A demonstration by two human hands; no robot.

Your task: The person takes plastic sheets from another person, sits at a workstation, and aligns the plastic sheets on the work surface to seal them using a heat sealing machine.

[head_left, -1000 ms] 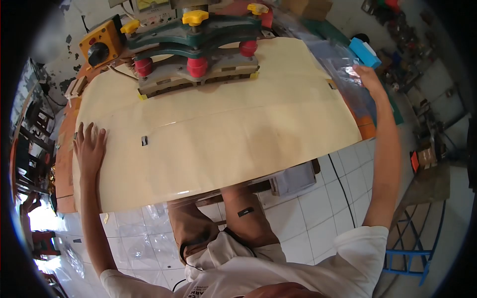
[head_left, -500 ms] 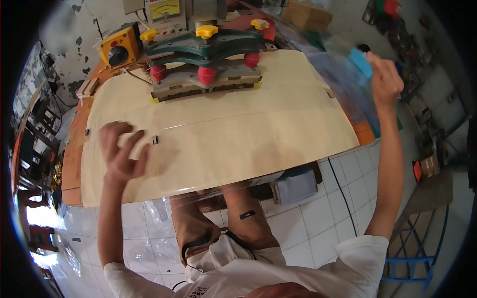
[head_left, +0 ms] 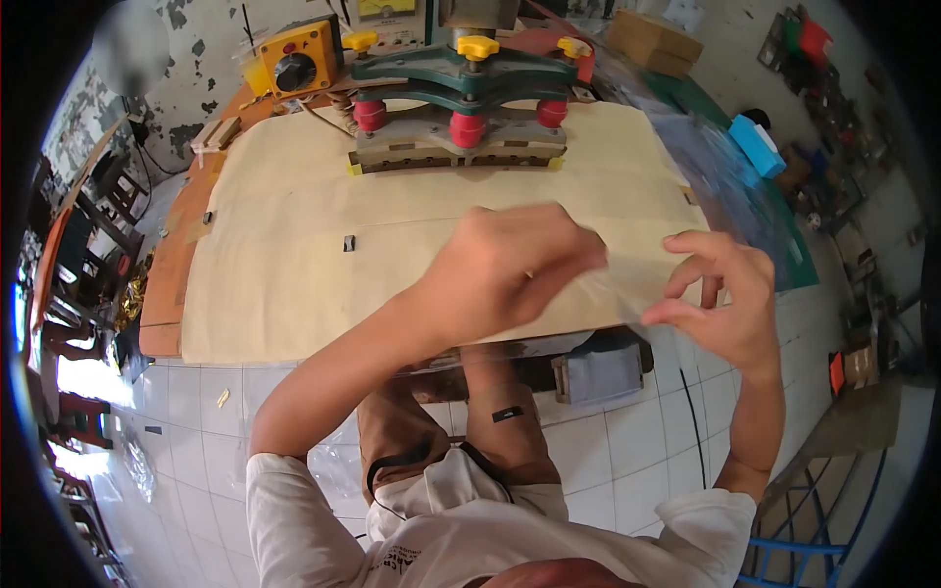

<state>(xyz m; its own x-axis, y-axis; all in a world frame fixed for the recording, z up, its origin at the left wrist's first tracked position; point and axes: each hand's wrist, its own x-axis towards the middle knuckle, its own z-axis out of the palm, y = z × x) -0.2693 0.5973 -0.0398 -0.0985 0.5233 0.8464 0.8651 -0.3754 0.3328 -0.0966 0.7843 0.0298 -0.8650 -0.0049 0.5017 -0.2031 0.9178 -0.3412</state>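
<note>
My left hand (head_left: pixel 515 265) reaches across the front of the work surface, its fingers pinched together. A faint piece of clear plastic film (head_left: pixel 616 292) shows beside those fingertips, between my two hands. It is see-through, so its outline is hard to make out. My right hand (head_left: pixel 723 299) is at the right front edge, with fingers curved and a gap between thumb and forefinger. Under both hands lies a large cream sheet (head_left: pixel 284 284) covering the table. Beyond them stands a press head (head_left: pixel 461 88) with yellow knobs and red cylinders.
Small dark blocks (head_left: pixel 349 243) sit on the sheet's left part. At the back left stands a yellow control box (head_left: pixel 299 61) with a black knob. A light-blue box (head_left: pixel 756 147) and clear plastic sheets (head_left: pixel 711 152) lie at the right. A cardboard box (head_left: pixel 655 43) is behind.
My left hand has swung right across the table and its spread fingers have closed. My right hand has come down and inward from near the blue box. The view has shifted slightly.
</note>
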